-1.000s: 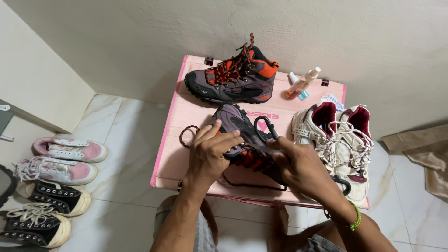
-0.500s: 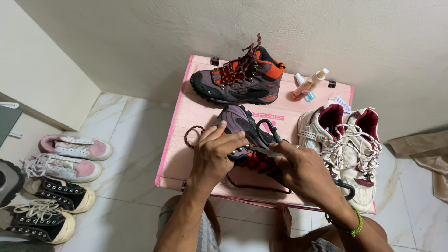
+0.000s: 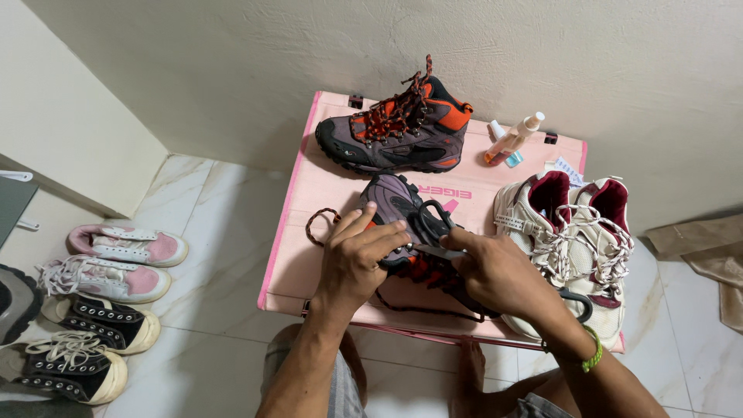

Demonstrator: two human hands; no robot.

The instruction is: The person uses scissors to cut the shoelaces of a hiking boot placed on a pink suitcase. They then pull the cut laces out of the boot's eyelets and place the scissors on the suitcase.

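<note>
The grey hiking boot [image 3: 402, 220] is still gripped by left hand [image 3: 357, 259] and right hand [image 3: 495, 271]. Since the earlier views, only slight finger shifts at the laces are noted; lacing work is judged ongoing.

Boot [image 3: 402, 224] under my left hand [image 3: 357, 259] and right hand [image 3: 495, 271] on the table [image 3: 309, 224]; second boot [image 3: 395, 131] behind it, sneaker pair [image 3: 573, 240] right, bottles [image 3: 511, 139] behind those, four shoes [image 3: 85, 310] on floor left.

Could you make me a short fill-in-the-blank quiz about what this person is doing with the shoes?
1. Both hands, left hand and right hand, work on a grey boot lying on a ____ mat.
2. The matching boot stands upright with ____ trim.
3. The right wrist wears a ____ band.
4. The white sneakers have ____ linings.

Missing words: pink; orange; green; maroon
</note>
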